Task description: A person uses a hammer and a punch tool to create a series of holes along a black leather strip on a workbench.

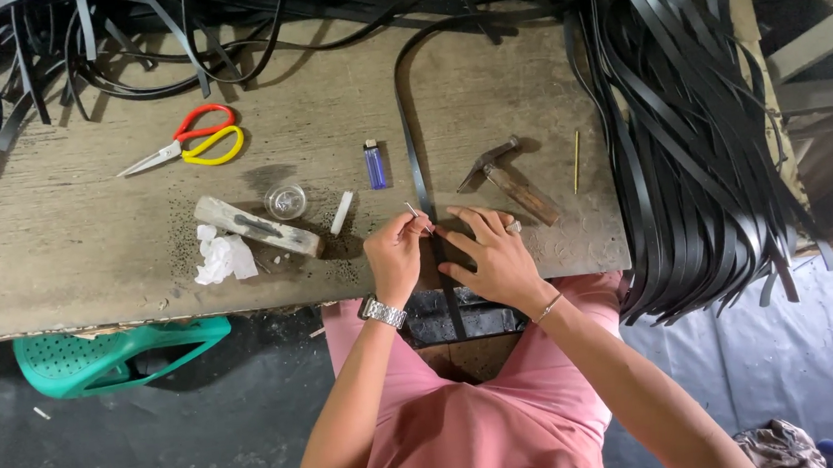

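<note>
**Head view: two hands on a black strap at the bench edge**

Head camera looks straight down on a worn wooden workbench. At far left, red-and-yellow scissors lie with blades pointing left. Next come crumpled white paper, a wooden block, a small clear round container, a white stick and a blue lighter standing lengthwise away from the person.

The left hand, with a metal watch at the wrist, is curled into a pinch; thumb and forefinger are closed on a thin metal pin, which slants up and to the left from the fingertips. Its tip sits just above the black strap. The strap's long axis runs from the near bench edge away from the person, then curves right into the pile.

The right hand lies flat, fingers spread and pointing left, pressing the strap down; it grips nothing.

Further right rest a hammer, a thin yellowish stick and a hanging bundle of black straps.
</note>
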